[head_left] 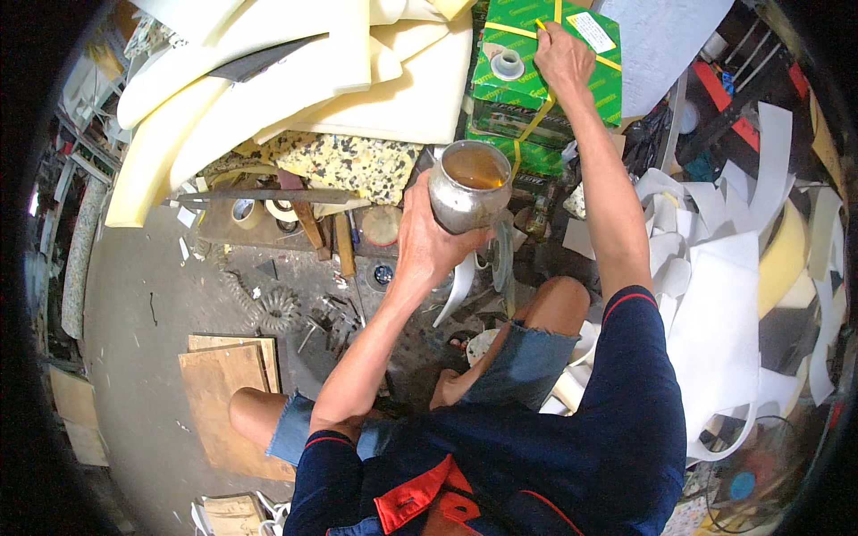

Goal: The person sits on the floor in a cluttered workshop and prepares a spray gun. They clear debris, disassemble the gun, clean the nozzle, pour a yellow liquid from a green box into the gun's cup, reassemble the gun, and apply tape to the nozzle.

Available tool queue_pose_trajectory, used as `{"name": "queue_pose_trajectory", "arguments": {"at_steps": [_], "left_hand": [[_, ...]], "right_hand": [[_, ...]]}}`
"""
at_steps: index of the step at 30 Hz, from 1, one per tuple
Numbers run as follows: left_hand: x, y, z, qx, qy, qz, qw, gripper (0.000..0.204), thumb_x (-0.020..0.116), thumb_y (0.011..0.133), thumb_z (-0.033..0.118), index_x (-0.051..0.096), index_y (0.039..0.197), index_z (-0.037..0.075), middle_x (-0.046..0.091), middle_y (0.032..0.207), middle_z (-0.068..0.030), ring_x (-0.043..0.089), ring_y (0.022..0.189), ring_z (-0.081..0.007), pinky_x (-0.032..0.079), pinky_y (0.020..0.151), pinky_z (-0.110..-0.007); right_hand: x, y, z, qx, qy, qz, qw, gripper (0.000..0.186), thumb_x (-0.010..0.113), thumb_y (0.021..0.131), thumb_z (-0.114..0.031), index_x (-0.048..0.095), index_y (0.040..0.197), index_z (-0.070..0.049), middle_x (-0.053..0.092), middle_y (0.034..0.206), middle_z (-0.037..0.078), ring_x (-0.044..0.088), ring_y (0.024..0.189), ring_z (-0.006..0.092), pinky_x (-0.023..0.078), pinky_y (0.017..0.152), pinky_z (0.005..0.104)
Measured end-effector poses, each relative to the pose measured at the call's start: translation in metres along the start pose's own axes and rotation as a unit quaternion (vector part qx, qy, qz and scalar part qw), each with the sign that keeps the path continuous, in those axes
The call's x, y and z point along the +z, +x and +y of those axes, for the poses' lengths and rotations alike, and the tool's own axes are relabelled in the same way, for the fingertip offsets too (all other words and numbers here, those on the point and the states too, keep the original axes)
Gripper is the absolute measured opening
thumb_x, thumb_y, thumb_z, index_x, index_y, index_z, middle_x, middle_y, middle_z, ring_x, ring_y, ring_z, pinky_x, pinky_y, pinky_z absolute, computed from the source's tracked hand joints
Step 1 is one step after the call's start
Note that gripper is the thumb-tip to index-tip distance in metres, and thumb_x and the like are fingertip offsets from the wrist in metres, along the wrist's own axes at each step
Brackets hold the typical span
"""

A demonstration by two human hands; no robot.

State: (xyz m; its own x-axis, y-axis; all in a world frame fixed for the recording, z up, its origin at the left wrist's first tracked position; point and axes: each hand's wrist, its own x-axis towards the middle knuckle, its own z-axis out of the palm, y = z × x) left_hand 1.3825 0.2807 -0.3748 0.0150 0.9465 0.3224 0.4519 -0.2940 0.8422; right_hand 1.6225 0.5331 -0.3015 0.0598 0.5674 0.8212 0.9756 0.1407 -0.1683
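My left hand (429, 237) is wrapped round a round-bellied, dull metal pot (460, 213), held up over the floor in front of my knees. Amber-brown liquid (474, 168) shows through its wide mouth. At the top, my right hand (565, 61) rests on a green box (502, 94) bound with yellow straps. Its fingers are closed, and a bit of yellow strap (540, 24) sticks out at the fingertips. Left of that hand, a whitish spout (508, 64) with an open mouth rises from the box top. The pot is apart from the box.
Foam sheets (295, 98) are heaped at the far left. Below them lie a long blade (268, 194), tape rolls (246, 212) and a wooden handle (344, 243). Wooden boards (223, 393) lie on the floor by my left knee. White foam offcuts (706, 313) pile up on the right.
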Motion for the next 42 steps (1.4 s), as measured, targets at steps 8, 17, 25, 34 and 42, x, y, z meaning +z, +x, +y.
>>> {"name": "queue_pose_trajectory", "arguments": {"at_steps": [8,17,25,34,42], "left_hand": [[0.022,0.013,0.001,-0.011,0.067,0.059,0.996,0.096,0.093,0.056,0.026,0.044,0.134,0.001,0.054,0.123,-0.0235,0.052,0.117,-0.0402,0.045,0.1,-0.048],[0.041,0.022,0.002,0.005,0.094,0.086,0.992,0.098,0.094,0.055,0.028,0.041,0.132,-0.003,0.054,0.118,-0.0256,0.051,0.115,-0.0424,0.044,0.097,-0.048],[0.046,0.023,0.0,0.026,0.097,0.102,0.99,0.092,0.094,0.055,0.028,0.047,0.128,-0.003,0.055,0.114,-0.0234,0.052,0.112,-0.0396,0.044,0.096,-0.047],[0.049,0.013,-0.007,0.02,0.107,0.103,0.989,0.101,0.094,0.057,0.035,0.039,0.132,-0.005,0.053,0.116,-0.0265,0.051,0.111,-0.0423,0.045,0.094,-0.048],[0.051,-0.007,-0.009,-0.006,0.11,0.098,0.989,0.094,0.093,0.057,0.031,0.044,0.13,-0.003,0.054,0.116,-0.0236,0.051,0.111,-0.0395,0.044,0.095,-0.047]], "right_hand": [[-0.023,-0.012,-0.006,0.026,0.063,-0.027,0.997,0.026,0.057,0.093,-0.031,0.074,0.098,-0.011,0.07,0.081,0.022,0.067,0.077,0.0442,0.052,0.07,0.0525],[-0.039,-0.023,-0.01,0.023,0.084,-0.02,0.996,0.026,0.059,0.091,-0.027,0.074,0.094,-0.007,0.07,0.08,0.023,0.068,0.076,0.0428,0.053,0.07,0.0501],[-0.047,-0.035,-0.012,0.02,0.104,0.001,0.994,0.028,0.058,0.091,-0.025,0.074,0.096,-0.004,0.069,0.076,0.022,0.069,0.072,0.04,0.053,0.068,0.0458],[-0.065,-0.048,-0.018,0.063,0.147,-0.033,0.987,0.031,0.062,0.091,-0.03,0.074,0.089,-0.001,0.068,0.078,0.026,0.068,0.075,0.0442,0.052,0.068,0.0502],[-0.08,-0.067,-0.025,0.074,0.178,-0.025,0.981,0.032,0.063,0.091,-0.029,0.069,0.079,0.0,0.065,0.071,0.025,0.064,0.068,0.0449,0.049,0.065,0.049]]}}
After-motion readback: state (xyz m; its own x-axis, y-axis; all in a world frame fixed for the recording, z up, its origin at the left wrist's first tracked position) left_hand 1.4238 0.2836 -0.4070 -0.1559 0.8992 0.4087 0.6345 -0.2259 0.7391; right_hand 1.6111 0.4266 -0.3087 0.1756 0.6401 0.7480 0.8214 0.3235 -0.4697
